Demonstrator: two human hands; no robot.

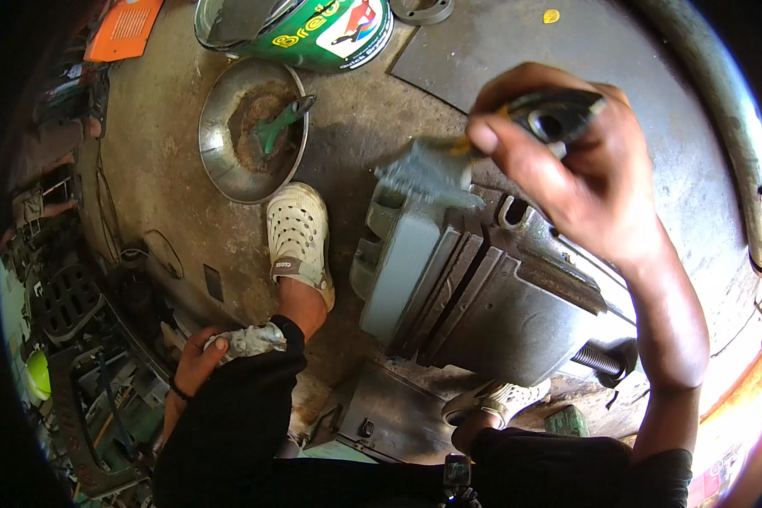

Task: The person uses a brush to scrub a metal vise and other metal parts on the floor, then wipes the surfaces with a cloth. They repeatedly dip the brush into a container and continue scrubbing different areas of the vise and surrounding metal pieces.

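My right hand is wrapped round the handle of a paintbrush, with slight motion blur. The brush has a dark handle end and wide bristles coated in grey paint. Its bristles lie over the far end of a grey-painted face on a heavy metal vise; whether they touch it I cannot tell. Bare dark metal shows on the jaws, and a threaded screw sticks out on the right. My left hand, beside my left knee, is closed on a crumpled, paint-stained whitish rag.
Beyond my left shoe sits a round metal pan with a green-handled tool in it. A green paint bucket stands behind. A metal box lies between my feet; metal parts crowd the left.
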